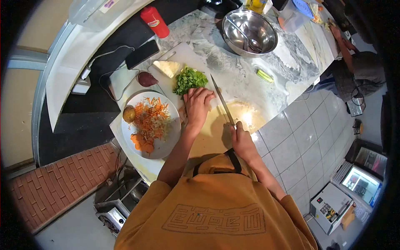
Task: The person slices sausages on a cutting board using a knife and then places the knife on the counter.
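In my right hand (243, 143) is the handle of a long kitchen knife (223, 101); its blade points away from me, just right of the white cutting board (189, 53). My left hand (197, 107) rests on the board with bent fingers close together, right at the near edge of a pile of chopped green leaves (189, 81). Whatever lies under those fingers is mostly hidden. Behind the leaves sits a pale wedge of cabbage (166, 68). Left of the board, a dark red beet or onion (147, 79) lies on the counter.
A white plate (170, 143) holds grated carrot, carrot slices and a potato (128, 113). A steel bowl (233, 39) with a spoon stands at the back. Also on the counter are a cucumber piece (264, 76), a phone (142, 54) and a red bottle (155, 23). Another person (362, 71) works far right.
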Demonstrator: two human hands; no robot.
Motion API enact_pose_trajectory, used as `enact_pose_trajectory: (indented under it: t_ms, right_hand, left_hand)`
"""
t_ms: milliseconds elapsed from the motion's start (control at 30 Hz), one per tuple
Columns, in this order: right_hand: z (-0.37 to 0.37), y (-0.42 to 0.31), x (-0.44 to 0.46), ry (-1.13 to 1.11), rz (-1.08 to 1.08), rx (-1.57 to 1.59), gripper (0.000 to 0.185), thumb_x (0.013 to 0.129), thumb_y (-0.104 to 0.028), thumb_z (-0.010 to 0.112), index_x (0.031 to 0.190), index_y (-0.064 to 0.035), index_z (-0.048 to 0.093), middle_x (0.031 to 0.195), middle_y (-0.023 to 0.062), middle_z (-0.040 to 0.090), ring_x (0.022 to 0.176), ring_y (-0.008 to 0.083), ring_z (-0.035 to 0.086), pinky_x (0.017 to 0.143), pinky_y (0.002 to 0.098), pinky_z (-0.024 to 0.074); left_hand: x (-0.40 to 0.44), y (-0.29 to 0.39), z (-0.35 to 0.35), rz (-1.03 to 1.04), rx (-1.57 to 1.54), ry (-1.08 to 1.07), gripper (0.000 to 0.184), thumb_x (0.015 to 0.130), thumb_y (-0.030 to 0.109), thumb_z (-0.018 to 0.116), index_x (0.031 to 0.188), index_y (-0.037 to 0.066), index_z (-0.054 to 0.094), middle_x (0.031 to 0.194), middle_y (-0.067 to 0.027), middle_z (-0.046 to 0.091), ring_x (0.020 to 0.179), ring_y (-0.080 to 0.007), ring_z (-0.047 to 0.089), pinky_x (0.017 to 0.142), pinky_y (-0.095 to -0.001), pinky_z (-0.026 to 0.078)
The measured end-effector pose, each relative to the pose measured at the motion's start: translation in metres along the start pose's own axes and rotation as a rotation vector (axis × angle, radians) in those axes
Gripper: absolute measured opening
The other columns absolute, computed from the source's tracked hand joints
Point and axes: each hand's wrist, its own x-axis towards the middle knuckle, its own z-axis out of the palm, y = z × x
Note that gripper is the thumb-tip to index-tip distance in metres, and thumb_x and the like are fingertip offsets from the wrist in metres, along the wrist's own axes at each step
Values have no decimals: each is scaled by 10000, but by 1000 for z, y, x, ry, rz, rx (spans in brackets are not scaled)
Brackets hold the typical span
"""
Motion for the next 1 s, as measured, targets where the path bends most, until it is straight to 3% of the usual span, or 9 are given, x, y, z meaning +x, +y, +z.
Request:
enact_pose_trajectory:
  t_ms: [533, 1000]
  right_hand:
    - [10, -7, -7, 17, -16, -38, 245, 1024, -213, 481, 1045, 18, 399, 645, 320, 586, 632, 531, 582, 530, 595, 439]
    - [17, -11, -4, 2, 2, -54, 288, 1027, -238, 455, 1068, 37, 382, 704, 351, 615, 685, 546, 619, 598, 617, 498]
  left_hand:
    - [-2, -3, 2, 5, -14, 12, 76, 848, 148, 691, 911, 107, 687, 940, 9, 674, 951, -257, 554, 877, -402, 377]
    - [-3, -4, 3, 4, 9, -6, 62, 852, 142, 676, 901, 104, 684, 938, 4, 664, 951, -256, 554, 864, -391, 365]
